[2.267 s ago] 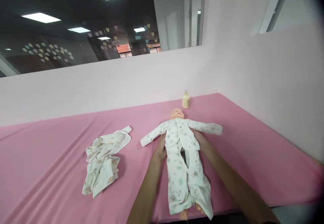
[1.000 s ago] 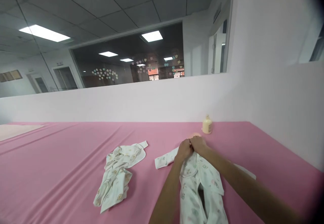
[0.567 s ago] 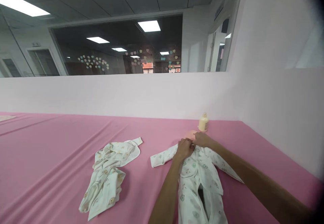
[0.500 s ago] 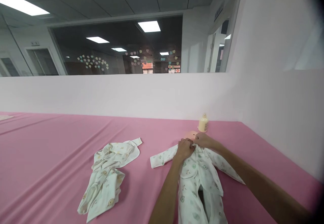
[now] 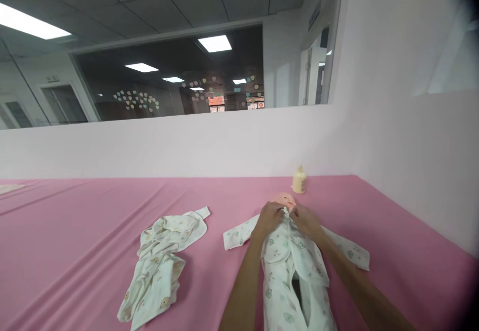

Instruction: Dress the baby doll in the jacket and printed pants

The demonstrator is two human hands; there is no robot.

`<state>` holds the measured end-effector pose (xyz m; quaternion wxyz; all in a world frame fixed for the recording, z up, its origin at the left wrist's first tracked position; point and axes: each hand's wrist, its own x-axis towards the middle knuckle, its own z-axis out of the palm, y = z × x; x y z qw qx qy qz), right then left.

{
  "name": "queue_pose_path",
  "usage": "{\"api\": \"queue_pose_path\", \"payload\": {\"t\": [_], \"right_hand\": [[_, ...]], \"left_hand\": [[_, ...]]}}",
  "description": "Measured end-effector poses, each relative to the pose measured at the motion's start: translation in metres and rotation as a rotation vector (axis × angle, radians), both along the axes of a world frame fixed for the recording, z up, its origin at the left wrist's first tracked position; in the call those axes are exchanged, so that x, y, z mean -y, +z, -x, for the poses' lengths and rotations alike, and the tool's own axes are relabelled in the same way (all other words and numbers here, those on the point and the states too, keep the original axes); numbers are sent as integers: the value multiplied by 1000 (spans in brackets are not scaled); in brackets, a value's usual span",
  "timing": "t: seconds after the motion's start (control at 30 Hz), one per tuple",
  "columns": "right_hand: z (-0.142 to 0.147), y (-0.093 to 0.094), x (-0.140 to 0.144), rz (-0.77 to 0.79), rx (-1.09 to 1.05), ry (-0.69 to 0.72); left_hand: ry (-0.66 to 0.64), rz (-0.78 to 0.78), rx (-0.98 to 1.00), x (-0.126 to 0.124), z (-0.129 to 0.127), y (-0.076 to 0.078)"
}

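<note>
1. We read no brand or writing anywhere; the bottle [image 5: 298, 181], pale cream with a narrow cap, stands in the right centre against the wall, and any label on it is too small to make out.
2. Our left hand [image 5: 270, 218] and right hand [image 5: 305, 220] meet at the collar of the doll [image 5: 283, 200] in the lower centre. Both pinch the neckline of its suit [image 5: 290, 266] with fingers curled close, so the grip is narrow and holds cloth.
3. The doll lies on its back on the sheet [image 5: 75, 221], head toward the wall. Only the top of the peach head shows above our hands; the face is hidden, and the legs are cut off by the lower edge.
4. The suit is soft white cloth with small pastel prints. One sleeve lies flat to the left and the other to the right, and the front gapes open lower down.
5. A second garment [image 5: 160, 261], white with yellowish prints, lies crumpled in the lower left, well apart from the doll.
6. The sheet is smooth pink fabric with long shallow creases.
7. Pastel heart shapes [image 5: 136, 100] dot the dark window in the upper left.
</note>
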<state>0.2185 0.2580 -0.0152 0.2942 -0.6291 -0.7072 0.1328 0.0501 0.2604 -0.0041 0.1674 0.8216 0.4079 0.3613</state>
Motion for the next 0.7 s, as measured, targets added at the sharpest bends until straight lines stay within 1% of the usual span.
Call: {"api": "queue_pose_path", "payload": {"t": [0.1,0.17,0.23,0.37,0.5,0.7], "right_hand": [[6,-4,10,-27,-26,-80],[12,-1,20,-45,-37,-93],[20,4,32,-31,37,-74],[32,16,50,23,250,-37],[30,24,55,60,367,-7],[18,31,51,99,427,58]], "left_hand": [[33,76,41,1,6,5],[63,95,36,2,9,6],[74,115,31,2,10,6],[88,152,6,2,11,7],[110,177,-19,2,12,8],[148,176,-62,3,14,10]]}}
